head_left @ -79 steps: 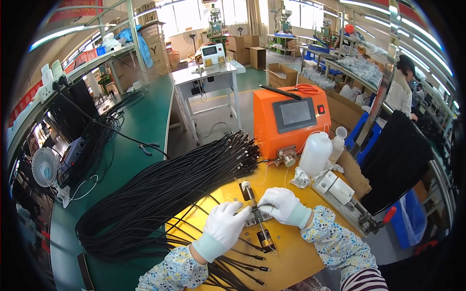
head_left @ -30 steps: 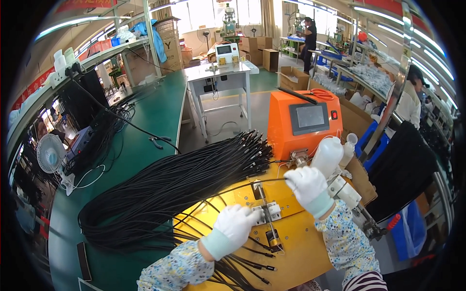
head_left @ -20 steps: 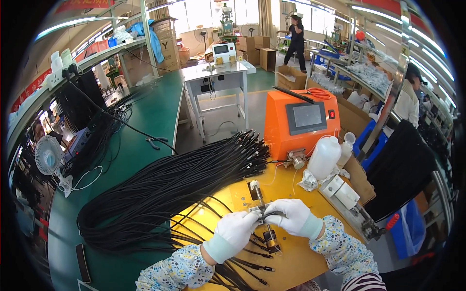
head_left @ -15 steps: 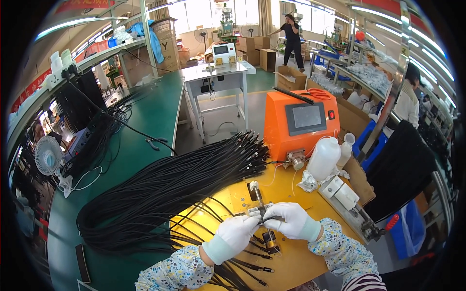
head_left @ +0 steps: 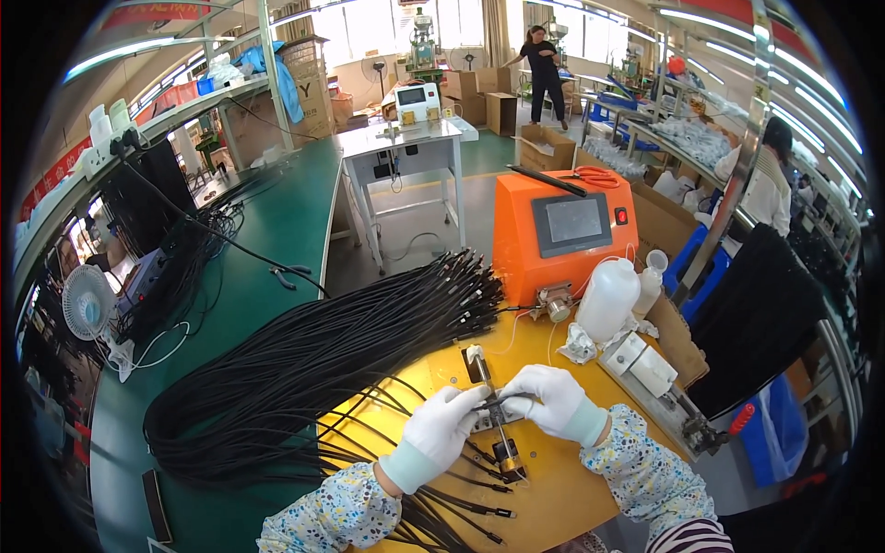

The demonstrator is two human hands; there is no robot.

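Observation:
A thin black cable (head_left: pixel 510 398) runs between my two white-gloved hands. My left hand (head_left: pixel 435 430) pinches it with thumb and fingertips, and my right hand (head_left: pixel 544 402) grips it a little to the right. Just beneath the fingers is a small metal fixture (head_left: pixel 499 428) with a rod across it, partly hidden by the gloves. To the left lies a large looped bundle of black cables (head_left: pixel 304 355), its bright connector ends gathered at the far right. Several single cables with black-tipped ends (head_left: pixel 496 511) spread below my left hand.
The yellow work plate (head_left: pixel 572 479) sits beside a green tabletop (head_left: pixel 295 221). Beyond my hands stand an orange machine with a screen (head_left: pixel 563 226) and a white bottle (head_left: pixel 608 300). A metal clamp device (head_left: pixel 656 373) is at the right; pliers (head_left: pixel 290 275) and a fan (head_left: pixel 89 300) are left.
My hands have risen slightly above the fixture, and the cable now shows stretched between them. The view has shifted a little. A person in the background has lowered a hand.

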